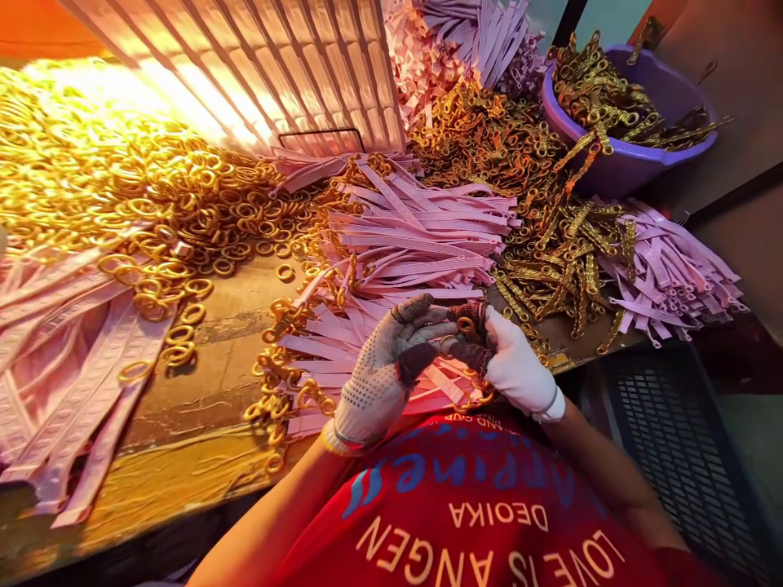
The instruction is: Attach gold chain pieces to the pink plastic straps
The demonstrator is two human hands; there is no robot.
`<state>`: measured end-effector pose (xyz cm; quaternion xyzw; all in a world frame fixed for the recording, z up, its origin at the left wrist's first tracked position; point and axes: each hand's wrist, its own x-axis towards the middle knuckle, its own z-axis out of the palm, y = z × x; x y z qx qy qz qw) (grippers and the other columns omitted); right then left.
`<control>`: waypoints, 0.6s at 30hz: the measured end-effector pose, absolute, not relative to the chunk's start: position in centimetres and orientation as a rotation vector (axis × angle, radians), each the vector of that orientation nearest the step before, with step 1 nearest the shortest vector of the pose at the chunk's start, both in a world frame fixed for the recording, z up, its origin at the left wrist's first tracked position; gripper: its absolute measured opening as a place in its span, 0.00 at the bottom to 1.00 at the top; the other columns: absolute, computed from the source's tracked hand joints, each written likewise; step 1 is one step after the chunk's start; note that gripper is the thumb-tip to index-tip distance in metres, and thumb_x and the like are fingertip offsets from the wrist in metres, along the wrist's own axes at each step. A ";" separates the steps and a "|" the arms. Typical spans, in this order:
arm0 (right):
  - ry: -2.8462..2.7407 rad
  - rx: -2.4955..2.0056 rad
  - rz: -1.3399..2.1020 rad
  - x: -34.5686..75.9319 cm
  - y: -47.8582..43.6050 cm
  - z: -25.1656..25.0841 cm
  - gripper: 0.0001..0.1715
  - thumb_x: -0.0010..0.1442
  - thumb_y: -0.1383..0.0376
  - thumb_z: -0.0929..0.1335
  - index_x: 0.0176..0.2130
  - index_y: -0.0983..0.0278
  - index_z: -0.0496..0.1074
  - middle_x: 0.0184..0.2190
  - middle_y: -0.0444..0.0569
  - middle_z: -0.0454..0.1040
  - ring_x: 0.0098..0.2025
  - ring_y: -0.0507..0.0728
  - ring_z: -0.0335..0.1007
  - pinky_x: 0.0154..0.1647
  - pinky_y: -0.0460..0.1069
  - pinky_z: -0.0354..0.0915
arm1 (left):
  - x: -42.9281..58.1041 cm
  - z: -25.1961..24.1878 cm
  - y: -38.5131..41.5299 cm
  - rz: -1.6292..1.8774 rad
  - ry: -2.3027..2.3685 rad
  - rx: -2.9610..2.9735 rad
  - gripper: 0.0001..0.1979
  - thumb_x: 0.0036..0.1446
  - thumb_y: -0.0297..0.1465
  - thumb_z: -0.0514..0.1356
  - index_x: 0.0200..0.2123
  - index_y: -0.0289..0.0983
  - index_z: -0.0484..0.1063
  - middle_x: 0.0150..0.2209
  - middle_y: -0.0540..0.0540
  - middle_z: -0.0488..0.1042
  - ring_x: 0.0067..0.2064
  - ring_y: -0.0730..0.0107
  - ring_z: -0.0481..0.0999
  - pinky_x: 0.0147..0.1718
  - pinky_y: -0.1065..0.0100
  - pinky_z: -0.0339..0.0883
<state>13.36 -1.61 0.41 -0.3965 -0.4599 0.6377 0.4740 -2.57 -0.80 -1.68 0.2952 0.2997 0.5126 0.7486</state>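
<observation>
My left hand (382, 367), in a dotted grey glove with dark-stained fingertips, is held low over the pink straps with its fingers curled inward. What it holds, if anything, I cannot make out. Facing it, my right hand (517, 363) wears a white glove with dark fingertips and pinches a small gold ring (466, 325) between thumb and fingers. The fingertips of both hands almost meet around this piece. Beneath and behind them lie pink straps (422, 220), many with gold rings at their left ends.
Loose gold rings (201, 187) cover the table's left, beside more pink straps (79, 350). A purple basin (642, 167) of gold chain pieces stands back right, with further chain pieces (568, 253) piled before it. A ribbed panel (294, 73) rises behind. A dark crate (679, 432) sits below right.
</observation>
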 end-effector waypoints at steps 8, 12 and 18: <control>-0.997 -1.053 1.610 14.0 -1.8 1.3 0.27 0.48 0.58 0.79 0.45 0.61 0.72 0.36 0.43 0.75 0.32 0.49 0.69 0.37 0.45 0.70 | -3.2 -1.2 -0.7 1.051 0.798 0.960 0.15 0.55 0.28 0.68 0.47 0.39 0.77 0.44 0.43 0.82 0.45 0.62 0.81 0.46 0.63 0.77; -0.991 -1.087 1.692 14.4 -1.8 1.5 0.26 0.51 0.56 0.77 0.45 0.63 0.71 0.29 0.40 0.71 0.21 0.44 0.56 0.20 0.41 0.57 | -3.0 -1.4 -0.2 1.019 0.741 1.049 0.14 0.53 0.32 0.70 0.44 0.38 0.79 0.43 0.42 0.82 0.45 0.56 0.81 0.44 0.59 0.77; -1.408 -1.252 1.352 15.1 -2.6 1.9 0.19 0.64 0.56 0.68 0.51 0.63 0.70 0.36 0.47 0.75 0.35 0.53 0.70 0.40 0.49 0.70 | -2.0 -1.7 0.3 1.015 0.793 0.973 0.17 0.51 0.31 0.71 0.45 0.36 0.75 0.35 0.45 0.80 0.35 0.67 0.80 0.35 0.67 0.75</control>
